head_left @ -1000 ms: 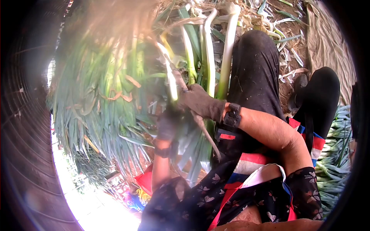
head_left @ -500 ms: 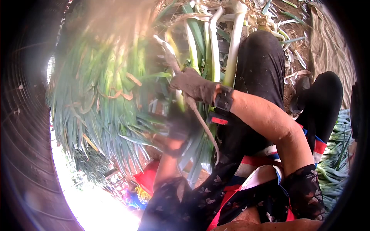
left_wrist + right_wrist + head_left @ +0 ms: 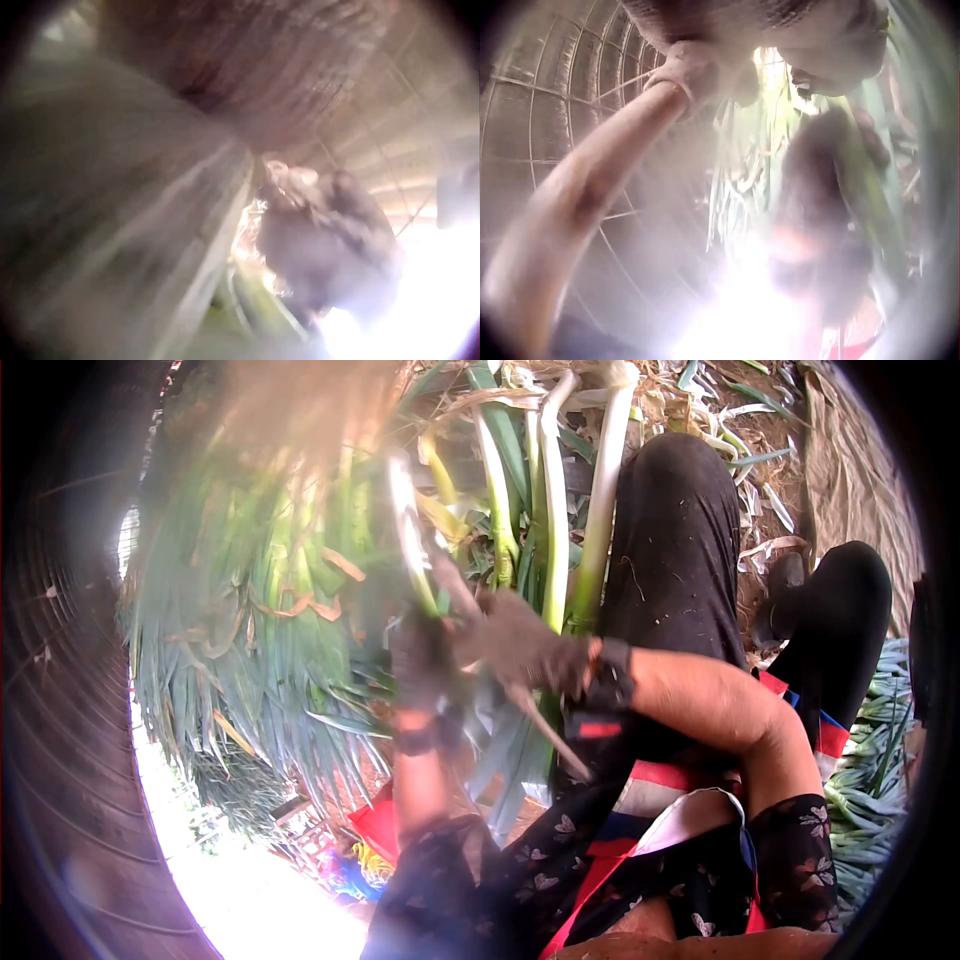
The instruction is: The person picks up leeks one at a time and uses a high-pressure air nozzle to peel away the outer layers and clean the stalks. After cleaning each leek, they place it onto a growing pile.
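Note:
My gloved left hand [image 3: 420, 660], blurred, grips a leek [image 3: 407, 520] whose white stalk points up and away in the head view. Close beside it, my gloved right hand [image 3: 530, 645] holds a slim wooden stick [image 3: 548, 732] that resembles a tool handle; its far end is blurred. The stick [image 3: 607, 169] runs from the glove towards the camera in the right wrist view. Several leeks with white stalks [image 3: 555, 500] lie beside my knee, their green leaves passing beneath my right hand. A broad leaf [image 3: 150, 217] fills much of the left wrist view.
A large heap of leeks [image 3: 260, 610] lies to the left. More leeks [image 3: 875, 780] are stacked at the far right. Peeled scraps [image 3: 765, 490] litter the ground ahead, next to a brown cloth [image 3: 865, 480]. A ribbed dark wall [image 3: 70, 710] curves along the left.
My right hand and the stick moved left and up, then back to the right and down. My left hand has shifted left with the leek, whose stalk now leans further left.

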`<action>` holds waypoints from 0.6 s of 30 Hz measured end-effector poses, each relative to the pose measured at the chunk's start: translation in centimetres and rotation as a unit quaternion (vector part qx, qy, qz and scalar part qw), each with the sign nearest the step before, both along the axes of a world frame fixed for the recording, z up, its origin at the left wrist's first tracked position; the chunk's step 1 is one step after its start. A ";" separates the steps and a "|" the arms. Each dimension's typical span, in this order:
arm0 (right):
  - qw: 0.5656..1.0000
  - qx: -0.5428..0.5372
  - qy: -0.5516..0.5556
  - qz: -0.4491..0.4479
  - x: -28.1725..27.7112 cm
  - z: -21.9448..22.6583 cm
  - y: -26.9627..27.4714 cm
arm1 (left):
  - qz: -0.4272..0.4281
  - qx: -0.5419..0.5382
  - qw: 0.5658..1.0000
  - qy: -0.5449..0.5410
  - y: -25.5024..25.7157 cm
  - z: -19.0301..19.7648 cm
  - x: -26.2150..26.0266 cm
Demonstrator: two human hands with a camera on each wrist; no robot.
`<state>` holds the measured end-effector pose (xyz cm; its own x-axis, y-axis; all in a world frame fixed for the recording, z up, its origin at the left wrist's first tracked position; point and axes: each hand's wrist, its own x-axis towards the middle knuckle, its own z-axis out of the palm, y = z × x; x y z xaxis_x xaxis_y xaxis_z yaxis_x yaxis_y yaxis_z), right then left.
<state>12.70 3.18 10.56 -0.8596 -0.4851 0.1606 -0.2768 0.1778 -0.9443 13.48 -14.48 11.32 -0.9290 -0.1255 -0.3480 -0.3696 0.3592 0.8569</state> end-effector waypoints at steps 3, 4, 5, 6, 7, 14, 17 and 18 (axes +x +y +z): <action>0.911 -0.098 -0.399 -0.036 2.4 2.9 0.6 | -0.021 0.010 1.000 -0.010 0.1 1.3 -1.7; 0.869 -0.113 -0.477 -0.065 2.5 3.3 0.8 | -0.096 -0.099 0.988 0.074 -0.8 0.6 -2.0; 0.874 -0.108 -0.471 -0.062 2.4 3.6 1.1 | -0.168 -0.206 0.951 0.157 -2.4 -1.0 -2.1; 0.878 -0.103 -0.464 -0.058 2.1 3.8 1.5 | -0.209 -0.264 0.926 0.173 -1.9 -0.3 -2.0; 0.882 -0.098 -0.458 -0.053 1.8 3.8 1.8 | -0.246 -0.320 0.894 0.193 -1.5 0.3 -2.0; 0.998 0.031 0.047 0.041 0.6 -1.5 1.4 | -0.260 -0.347 0.901 0.022 -0.5 2.1 3.5; 0.994 0.022 0.110 -0.006 0.3 -2.8 0.7 | -0.237 -0.341 0.910 -0.010 -2.9 0.2 5.4; 0.990 0.009 0.141 -0.016 0.1 -3.0 0.9 | -0.228 -0.335 0.914 -0.018 -3.7 -0.5 6.0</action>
